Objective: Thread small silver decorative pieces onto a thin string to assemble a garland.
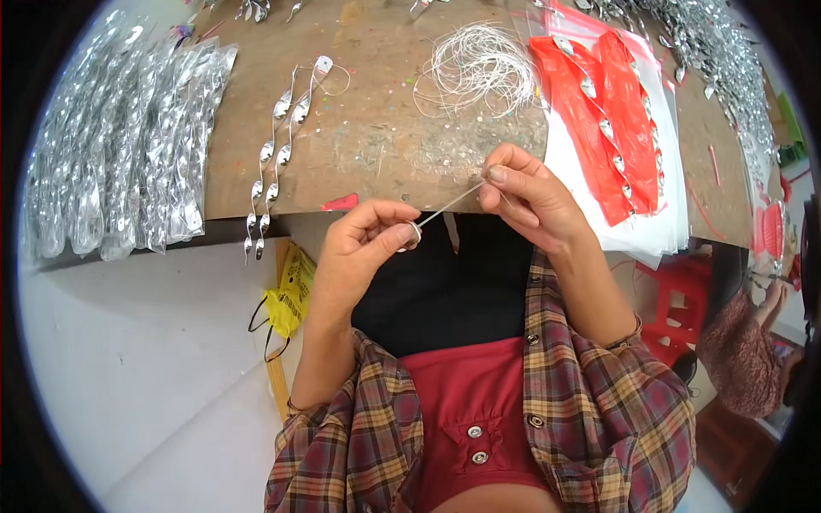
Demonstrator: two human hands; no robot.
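Observation:
Just past the table's front edge, my left hand (pixel 363 244) pinches one end of a thin white string (pixel 450 203), along with a small pale piece too hidden to name. The string runs tight up to my right hand (pixel 532 195), whose thumb and forefinger are closed on it. Farther back lies a loose tangle of the same white string (pixel 481 70). To the left, a twisted silver spiral strip (pixel 282 128) with a string loop at its top hangs slightly over the edge.
Packed silver spirals in clear bags (pixel 128 145) cover the table's left side. On the right are red plastic pieces with silver spirals (pixel 629 128) on white bags (pixel 564 192). Silver spirals (pixel 710 43) heap at far right. Below are a yellow bag (pixel 289 295), a red stool (pixel 671 312) and another person's arm (pixel 770 303).

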